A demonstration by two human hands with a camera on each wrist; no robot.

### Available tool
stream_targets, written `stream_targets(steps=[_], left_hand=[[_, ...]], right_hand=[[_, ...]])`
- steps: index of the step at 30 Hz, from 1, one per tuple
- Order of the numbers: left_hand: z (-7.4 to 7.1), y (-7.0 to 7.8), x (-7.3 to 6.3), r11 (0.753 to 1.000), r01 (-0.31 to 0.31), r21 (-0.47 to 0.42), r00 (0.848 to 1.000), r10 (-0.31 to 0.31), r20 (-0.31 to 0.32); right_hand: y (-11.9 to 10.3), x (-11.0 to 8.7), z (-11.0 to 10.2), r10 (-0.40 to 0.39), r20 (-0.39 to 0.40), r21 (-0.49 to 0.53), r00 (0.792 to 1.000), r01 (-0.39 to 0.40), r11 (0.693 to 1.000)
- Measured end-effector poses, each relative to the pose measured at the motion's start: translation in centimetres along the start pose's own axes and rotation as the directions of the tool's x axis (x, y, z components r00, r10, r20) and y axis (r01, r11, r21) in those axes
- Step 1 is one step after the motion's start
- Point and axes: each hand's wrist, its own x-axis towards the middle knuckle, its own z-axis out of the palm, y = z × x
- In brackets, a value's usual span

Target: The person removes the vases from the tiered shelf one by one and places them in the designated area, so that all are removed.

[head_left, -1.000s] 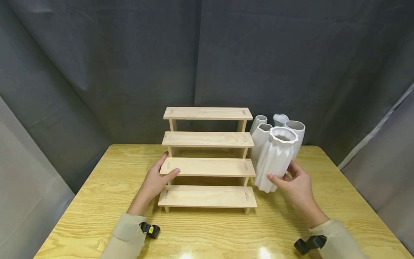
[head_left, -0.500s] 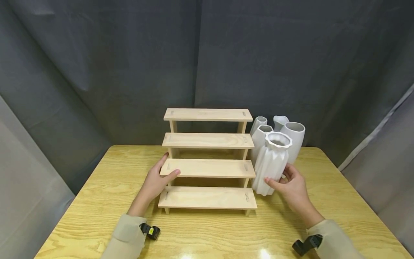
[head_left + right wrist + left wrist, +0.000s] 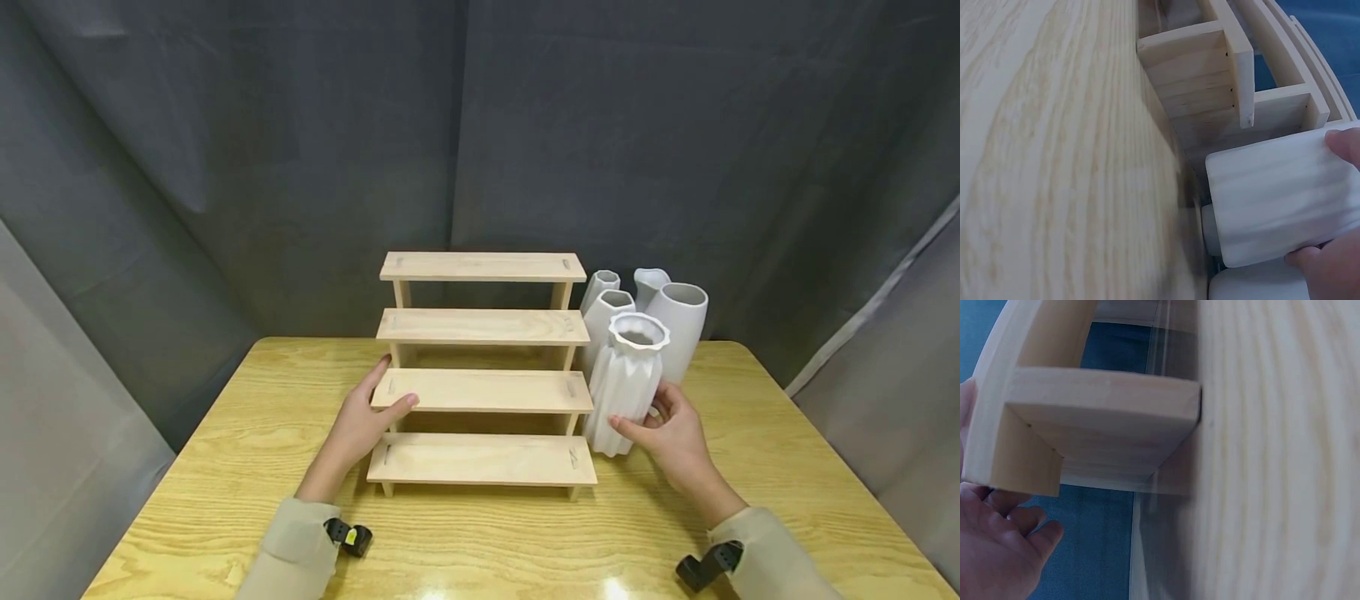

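On the table stands a stepped wooden display rack (image 3: 480, 458) with several plank shelves. My left hand (image 3: 360, 423) grips its left end, the thumb lying on top of the second-lowest shelf (image 3: 487, 390); in the left wrist view, fingers (image 3: 1013, 509) curl below the wood. My right hand (image 3: 677, 433) holds a white pleated vase (image 3: 628, 392) with a scalloped rim, low on its body, beside the rack's right end. Thumb and a finger clasp that vase (image 3: 1285, 194) in the right wrist view. Whether its base touches the table cannot be told.
Several other white vases stand behind the held one: a wide smooth vase (image 3: 681, 325), a faceted vase (image 3: 606, 321), a slim vase (image 3: 600, 285) and a wavy-rimmed vase (image 3: 649, 283). The yellow wooden table (image 3: 480, 542) ends at a dark grey curtain (image 3: 480, 125).
My right hand has brought the pleated vase leftward, down and slightly nearer, closer to the rack. The left hand stays on the rack, which has kept its place.
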Motion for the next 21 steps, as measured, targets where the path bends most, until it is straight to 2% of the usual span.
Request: stream_targets(steps=[3, 5, 9, 11, 12, 21], left_hand=[[0.0, 0.1, 0.0, 1.000, -0.005, -0.007, 1.000, 0.005, 0.006], [-0.2, 1.0, -0.4, 1.000, 0.004, -0.009, 1.000, -0.004, 0.013], [-0.2, 1.1, -0.4, 1.000, -0.001, -0.007, 1.000, 0.001, 0.016], [-0.1, 0.9, -0.3, 1.000, -0.008, -0.003, 1.000, 0.008, 0.012], [0.0, 0.3, -0.1, 1.000, -0.014, -0.002, 1.000, 0.014, 0.008], [-0.1, 0.1, 0.0, 1.000, -0.003, -0.006, 1.000, 0.003, 0.007]], right_hand=[[0.3, 0.1, 0.1, 0.004, 0.005, 0.014, 1.000, -0.004, 1.000], [0.5, 0.2, 0.1, 0.008, 0.007, 0.013, 1.000, -0.008, 1.000], [0.9, 0.2, 0.2, 0.019, 0.016, 0.007, 1.000, -0.019, 1.000], [1.0, 0.2, 0.2, 0.024, 0.020, 0.002, 1.000, -0.024, 1.000], [1.1, 0.2, 0.2, 0.025, 0.021, 0.002, 0.999, -0.025, 1.000], [2.1, 0.4, 0.1, -0.002, 0.038, 0.058, 0.999, 0.000, 0.998]])
